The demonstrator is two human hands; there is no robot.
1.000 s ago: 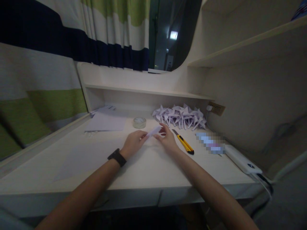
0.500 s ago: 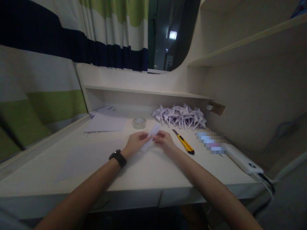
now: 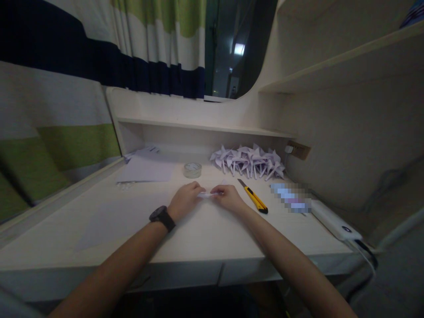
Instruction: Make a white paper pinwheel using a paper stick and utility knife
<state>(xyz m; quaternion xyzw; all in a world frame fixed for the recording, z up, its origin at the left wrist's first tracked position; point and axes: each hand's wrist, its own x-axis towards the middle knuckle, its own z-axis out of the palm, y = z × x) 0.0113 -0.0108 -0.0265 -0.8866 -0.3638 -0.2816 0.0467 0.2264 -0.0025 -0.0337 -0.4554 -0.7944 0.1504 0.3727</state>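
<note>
Between my two hands is a small white strip of paper (image 3: 207,194), seen nearly edge-on above the desk. My left hand (image 3: 186,199), with a dark watch on its wrist, pinches the strip's left end. The fingers of my right hand (image 3: 229,197) are closed on its right end. Much of the paper is hidden by the fingers. A roll of clear tape (image 3: 192,170) stands just beyond my left hand. Right of my right hand lies a yellow box cutter (image 3: 254,197) with its blade out.
Several white paper pinwheels (image 3: 250,160) are heaped at the back right. A stack of white paper (image 3: 147,166) lies at the back left, with a loose sheet (image 3: 112,221) nearer. A white power bank (image 3: 336,221) with cables is at the right edge, beside a blurred-out object (image 3: 291,197).
The paper strip, slanted with its flat face showing before, is now level and narrow between my hands. My left hand has turned slightly with it.
</note>
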